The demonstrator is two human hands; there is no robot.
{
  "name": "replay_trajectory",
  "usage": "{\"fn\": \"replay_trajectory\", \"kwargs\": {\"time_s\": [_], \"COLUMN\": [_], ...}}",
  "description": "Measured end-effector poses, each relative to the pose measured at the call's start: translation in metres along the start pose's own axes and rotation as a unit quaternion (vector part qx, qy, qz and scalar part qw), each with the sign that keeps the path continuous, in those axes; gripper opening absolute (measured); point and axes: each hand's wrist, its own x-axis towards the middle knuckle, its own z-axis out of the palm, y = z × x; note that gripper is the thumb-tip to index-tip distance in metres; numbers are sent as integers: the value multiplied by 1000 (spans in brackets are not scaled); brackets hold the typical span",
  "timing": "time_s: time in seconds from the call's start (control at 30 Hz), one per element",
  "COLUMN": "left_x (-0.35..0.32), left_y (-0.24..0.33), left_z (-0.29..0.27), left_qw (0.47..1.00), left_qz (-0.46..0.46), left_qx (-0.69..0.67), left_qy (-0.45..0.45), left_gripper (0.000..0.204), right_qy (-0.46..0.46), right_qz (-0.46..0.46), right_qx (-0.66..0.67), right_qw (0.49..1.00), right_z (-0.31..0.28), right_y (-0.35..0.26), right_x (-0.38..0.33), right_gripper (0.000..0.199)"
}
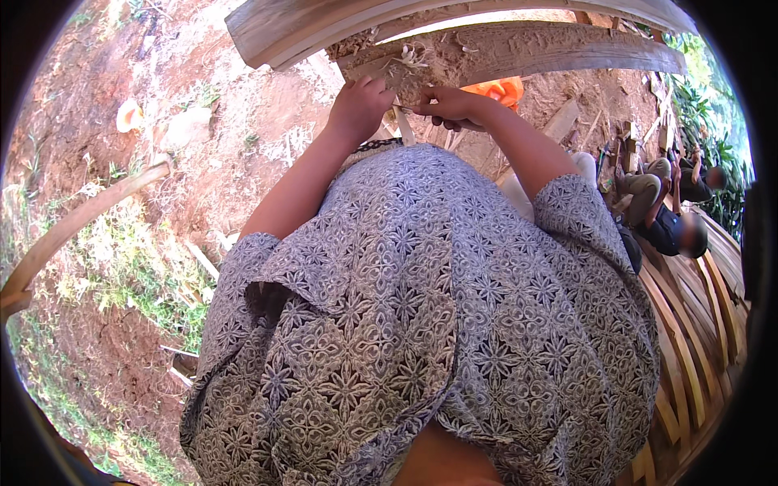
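My left hand (pixel 362 108) is closed, held up in front of my waist with its fingers curled in. Close to its right, my right hand (pixel 454 108) has thumb and forefinger pinched together, pointing at the left one. A thin pale sliver bridges the small gap between them, too small to name. Just below that gap a narrow pale strip of wood (pixel 403 127) slants down toward my shirt. Beyond both hands lies a thick wooden plank (pixel 535 50), with curled wood shavings (pixel 412 57) on it.
Another heavy timber (pixel 324 32) runs across the far side. An orange object (pixel 498 91) lies behind my right wrist. Long boards (pixel 689 348) are stacked at right, near seated people (pixel 668 223). A wooden pole (pixel 89 211) stands out at left over dirt and grass.
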Motion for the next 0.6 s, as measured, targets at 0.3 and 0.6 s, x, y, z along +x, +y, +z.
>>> {"fn": "replay_trajectory", "kwargs": {"time_s": [0.3, 0.6], "left_x": [-17, -21], "left_y": [6, 17], "left_z": [-8, -10], "left_qw": [999, 998], "left_qz": [-1, -64], "left_qx": [-37, -28], "left_qy": [-1, 11], "left_gripper": [10, 7], "right_qy": [176, 173], "right_qz": [-181, -128], "right_qx": [-196, -199], "right_qw": [948, 956], "right_z": [24, 28], "right_y": [17, -2], "right_x": [-7, -17], "right_gripper": [39, 33]}}
